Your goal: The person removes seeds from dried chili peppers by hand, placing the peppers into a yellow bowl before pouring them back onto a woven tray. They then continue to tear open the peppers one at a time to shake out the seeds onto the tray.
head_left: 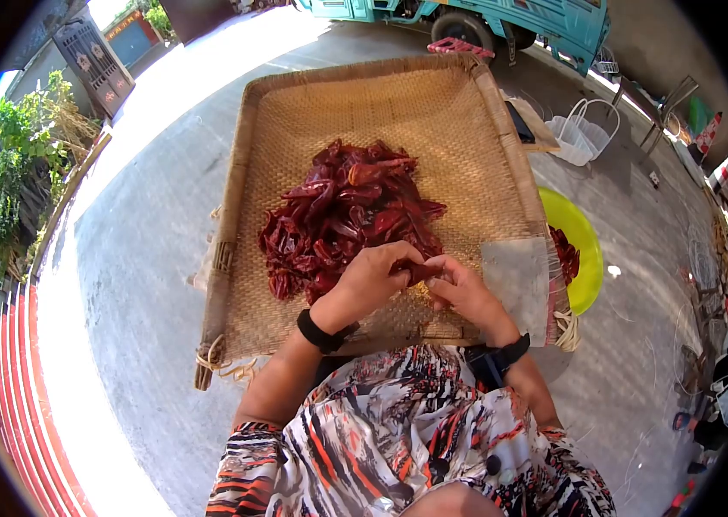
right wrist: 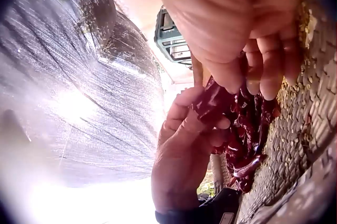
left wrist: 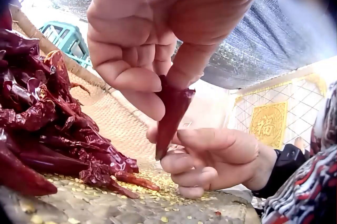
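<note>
Both hands hold one dried red chili pepper [left wrist: 174,111] low over the near part of a woven tray [head_left: 433,112]. My left hand [head_left: 373,280] grips its wide, torn-open end, with a digit at the opening in the left wrist view. On the narrow end, the thumb and fingers of my right hand [head_left: 466,295] pinch the pepper. A big heap of dark red chili peppers [head_left: 338,211] lies just beyond the hands. Pale yellow seeds [left wrist: 158,182] are scattered on the weave beneath them.
To the right of the tray stands a yellow-green basin [head_left: 586,250] with more red peppers in it. A grey flat sheet [head_left: 515,280] covers the tray's near right corner. Farther off are a white basket [head_left: 579,138] and a turquoise truck [head_left: 545,26].
</note>
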`<state>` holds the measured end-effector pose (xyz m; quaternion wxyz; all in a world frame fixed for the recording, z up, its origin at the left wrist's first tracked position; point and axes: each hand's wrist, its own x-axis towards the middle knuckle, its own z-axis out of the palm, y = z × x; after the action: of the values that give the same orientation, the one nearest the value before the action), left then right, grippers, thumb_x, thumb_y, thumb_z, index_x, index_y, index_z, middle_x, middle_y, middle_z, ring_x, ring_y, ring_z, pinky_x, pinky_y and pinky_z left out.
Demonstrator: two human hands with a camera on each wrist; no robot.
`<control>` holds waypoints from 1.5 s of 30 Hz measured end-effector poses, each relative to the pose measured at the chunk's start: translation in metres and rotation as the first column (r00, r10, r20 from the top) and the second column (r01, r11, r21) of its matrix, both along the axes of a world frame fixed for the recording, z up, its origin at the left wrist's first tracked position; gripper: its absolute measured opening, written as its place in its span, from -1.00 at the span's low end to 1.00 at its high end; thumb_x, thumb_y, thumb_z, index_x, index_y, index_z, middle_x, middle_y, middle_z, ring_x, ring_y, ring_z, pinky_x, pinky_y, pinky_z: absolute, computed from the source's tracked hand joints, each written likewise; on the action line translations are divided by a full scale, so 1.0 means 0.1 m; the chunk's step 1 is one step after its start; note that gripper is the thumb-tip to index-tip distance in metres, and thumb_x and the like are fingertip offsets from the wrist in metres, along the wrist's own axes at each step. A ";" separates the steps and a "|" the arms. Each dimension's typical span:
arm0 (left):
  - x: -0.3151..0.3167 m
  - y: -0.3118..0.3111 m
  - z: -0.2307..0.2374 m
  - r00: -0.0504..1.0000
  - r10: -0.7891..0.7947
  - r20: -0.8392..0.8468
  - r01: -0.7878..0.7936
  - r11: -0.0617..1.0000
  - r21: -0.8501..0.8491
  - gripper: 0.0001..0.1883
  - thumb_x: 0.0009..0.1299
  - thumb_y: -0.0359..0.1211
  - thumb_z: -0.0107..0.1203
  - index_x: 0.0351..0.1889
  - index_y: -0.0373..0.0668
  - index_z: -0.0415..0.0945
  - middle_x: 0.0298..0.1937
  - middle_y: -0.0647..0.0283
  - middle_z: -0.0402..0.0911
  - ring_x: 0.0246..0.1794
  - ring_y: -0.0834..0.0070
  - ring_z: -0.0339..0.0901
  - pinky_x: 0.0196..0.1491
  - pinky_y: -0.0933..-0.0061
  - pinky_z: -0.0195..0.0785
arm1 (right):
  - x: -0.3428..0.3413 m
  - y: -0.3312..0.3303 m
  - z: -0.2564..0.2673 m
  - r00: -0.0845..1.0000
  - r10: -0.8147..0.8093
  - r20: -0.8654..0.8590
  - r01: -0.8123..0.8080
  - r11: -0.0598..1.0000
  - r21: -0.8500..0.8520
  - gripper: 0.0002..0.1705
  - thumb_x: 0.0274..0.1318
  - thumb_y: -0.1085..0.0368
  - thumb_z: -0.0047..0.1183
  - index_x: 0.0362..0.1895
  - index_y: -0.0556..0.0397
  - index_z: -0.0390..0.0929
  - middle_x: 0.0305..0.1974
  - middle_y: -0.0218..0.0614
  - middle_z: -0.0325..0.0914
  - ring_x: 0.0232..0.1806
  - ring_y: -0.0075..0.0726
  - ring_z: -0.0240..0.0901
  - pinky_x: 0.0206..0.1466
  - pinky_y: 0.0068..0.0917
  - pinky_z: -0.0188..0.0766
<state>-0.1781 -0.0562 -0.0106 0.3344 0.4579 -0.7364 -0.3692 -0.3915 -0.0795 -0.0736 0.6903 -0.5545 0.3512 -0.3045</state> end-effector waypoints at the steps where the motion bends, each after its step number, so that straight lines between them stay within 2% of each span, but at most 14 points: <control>1: 0.03 0.01 0.03 0.997 -0.017 -0.081 0.020 0.999 0.036 -0.68 0.26 -0.49 0.18 -0.01 -0.23 0.50 -0.21 0.07 0.60 -0.25 0.28 0.59 -0.17 0.29 0.44 | -0.03 0.00 0.04 0.999 -0.028 0.038 0.026 0.999 0.045 -0.68 0.30 0.28 0.06 0.11 0.00 0.41 -0.31 -0.51 0.47 -0.42 -0.64 0.40 -0.32 -0.63 0.41; 4: 0.21 -0.04 0.01 0.980 0.152 0.128 -0.143 0.987 -0.078 -0.64 0.28 -0.42 0.26 0.03 -0.22 0.50 -0.18 0.15 0.60 -0.32 0.44 0.58 -0.24 0.41 0.46 | -0.14 -0.01 0.15 0.965 -0.226 0.137 0.211 0.971 0.117 -0.73 0.29 0.28 0.08 0.04 -0.02 0.45 -0.35 -0.49 0.48 -0.44 -0.62 0.40 -0.32 -0.62 0.41; 5: 0.29 -0.07 -0.07 0.941 0.254 0.224 -0.197 0.949 -0.245 -0.57 0.22 -0.38 0.30 0.06 -0.17 0.48 -0.11 0.12 0.55 -0.29 0.28 0.57 -0.23 0.31 0.46 | -0.19 -0.05 0.17 0.937 -0.308 0.167 0.289 0.948 0.131 -0.75 0.29 0.27 0.09 0.02 -0.02 0.47 -0.37 -0.49 0.49 -0.44 -0.61 0.40 -0.33 -0.62 0.40; 8: 0.36 -0.07 -0.18 0.738 0.482 0.472 -0.347 0.871 -0.348 -0.55 0.17 -0.38 0.31 0.04 -0.11 0.47 -0.08 0.08 0.50 -0.22 0.12 0.56 -0.20 0.20 0.45 | -0.42 -0.21 0.08 0.595 -0.535 0.599 0.445 0.841 0.308 -0.75 0.31 0.21 0.08 0.00 0.02 0.50 -0.41 -0.48 0.51 -0.42 -0.54 0.42 -0.28 -0.53 0.44; 11: 0.44 -0.09 -0.41 0.731 0.422 0.536 -0.265 0.900 -0.346 -0.60 0.17 -0.41 0.27 -0.02 -0.10 0.46 -0.07 0.07 0.48 -0.19 0.05 0.56 -0.22 0.14 0.45 | -0.65 -0.27 0.29 0.271 -0.713 0.647 0.314 0.701 0.640 -0.71 0.35 0.16 0.03 0.02 0.05 0.53 -0.39 -0.46 0.54 -0.38 -0.50 0.43 -0.25 -0.46 0.46; 14: 0.43 -0.15 -0.51 0.681 0.436 0.588 -0.282 0.898 -0.339 -0.64 0.17 -0.41 0.26 -0.06 -0.10 0.46 -0.16 0.12 0.53 -0.18 0.06 0.57 -0.21 0.13 0.46 | -0.70 -0.24 0.17 0.337 -0.622 0.707 0.226 0.782 0.581 -0.68 0.37 0.14 -0.01 0.01 0.09 0.54 -0.37 -0.42 0.56 -0.35 -0.49 0.43 -0.24 -0.44 0.46; 18: 0.41 -0.18 -0.49 0.698 0.445 0.561 -0.294 0.892 -0.342 -0.69 0.16 -0.42 0.24 -0.13 -0.10 0.47 -0.29 0.17 0.61 -0.20 0.11 0.59 -0.21 0.13 0.45 | -0.47 -0.16 0.03 0.604 -0.503 0.619 0.267 0.859 0.437 -0.69 0.39 0.16 -0.04 0.09 0.02 0.48 -0.27 -0.43 0.55 -0.35 -0.50 0.43 -0.21 -0.48 0.45; 22: 0.25 -0.04 -0.21 0.875 0.297 0.382 -0.180 0.933 -0.311 -0.71 0.17 -0.42 0.23 -0.14 -0.12 0.46 -0.33 0.17 0.64 -0.25 0.15 0.59 -0.22 0.16 0.44 | -0.12 -0.01 0.20 0.948 -0.253 0.191 0.237 0.966 0.105 -0.61 0.36 0.13 0.02 0.16 0.03 0.39 -0.14 -0.41 0.54 -0.27 -0.56 0.47 -0.17 -0.55 0.43; 25: 0.07 0.00 -0.16 0.956 0.164 0.243 -0.110 0.969 -0.219 -0.65 0.18 -0.44 0.24 -0.08 -0.10 0.42 -0.38 0.19 0.61 -0.20 0.15 0.58 -0.20 0.19 0.44 | 0.10 0.05 0.21 0.994 -0.082 0.076 0.086 0.995 -0.047 -0.65 0.32 0.17 0.08 0.08 0.06 0.45 -0.17 -0.46 0.53 -0.25 -0.67 0.43 -0.20 -0.61 0.41; 30: -0.10 -0.02 -0.29 0.970 0.175 0.166 -0.135 0.964 -0.229 -0.59 0.18 -0.48 0.28 -0.04 -0.17 0.37 -0.38 0.12 0.63 -0.29 0.17 0.61 -0.25 0.27 0.45 | 0.11 0.05 0.11 0.995 -0.095 0.012 0.096 0.991 -0.094 -0.76 0.31 0.24 0.09 -0.05 0.10 0.47 -0.23 -0.50 0.52 -0.28 -0.72 0.38 -0.27 -0.67 0.38; 33: -0.10 -0.03 -0.24 0.951 0.233 0.203 -0.168 0.940 -0.296 -0.65 0.19 -0.47 0.26 -0.07 -0.18 0.41 -0.25 0.12 0.61 -0.21 0.15 0.59 -0.22 0.24 0.45 | -0.05 -0.04 0.07 0.965 -0.258 0.053 0.263 0.958 -0.113 -0.77 0.31 0.22 0.10 -0.07 0.07 0.49 -0.26 -0.51 0.54 -0.31 -0.69 0.40 -0.30 -0.67 0.37; 38: 0.10 -0.13 -0.29 0.878 0.350 0.326 -0.192 0.882 -0.431 -0.71 0.23 -0.44 0.21 -0.08 -0.20 0.49 0.06 0.10 0.50 -0.04 0.07 0.53 -0.08 0.15 0.43 | -0.52 -0.20 0.13 0.635 -0.624 0.455 0.598 0.770 0.221 -0.76 0.34 0.12 0.04 -0.10 -0.01 0.51 -0.33 -0.48 0.55 -0.36 -0.56 0.45 -0.27 -0.55 0.44; 42: 0.18 -0.25 -0.44 0.859 0.308 0.409 -0.151 0.916 -0.372 -0.53 0.23 -0.46 0.19 0.14 -0.19 0.41 0.12 0.08 0.46 -0.01 0.02 0.54 -0.03 0.20 0.46 | -0.73 -0.26 0.16 0.394 -0.653 0.647 0.461 0.749 0.475 -0.72 0.36 0.05 0.00 -0.05 -0.08 0.52 -0.32 -0.52 0.55 -0.36 -0.52 0.43 -0.22 -0.46 0.44; 45: 0.17 -0.31 -0.52 0.818 0.381 0.431 -0.178 0.880 -0.441 -0.45 0.23 -0.46 0.19 0.22 -0.18 0.34 0.10 0.07 0.44 -0.11 0.01 0.57 -0.13 0.17 0.49 | -0.65 -0.19 0.04 0.512 -0.624 0.590 0.434 0.781 0.450 -0.74 0.36 0.10 0.00 -0.02 -0.06 0.51 -0.29 -0.52 0.54 -0.34 -0.52 0.44 -0.22 -0.47 0.44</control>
<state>-0.1613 -0.0872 -0.0627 0.2632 0.5696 -0.7780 -0.0315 -0.4562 -0.0987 -0.0696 0.7046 -0.1666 0.2433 -0.6454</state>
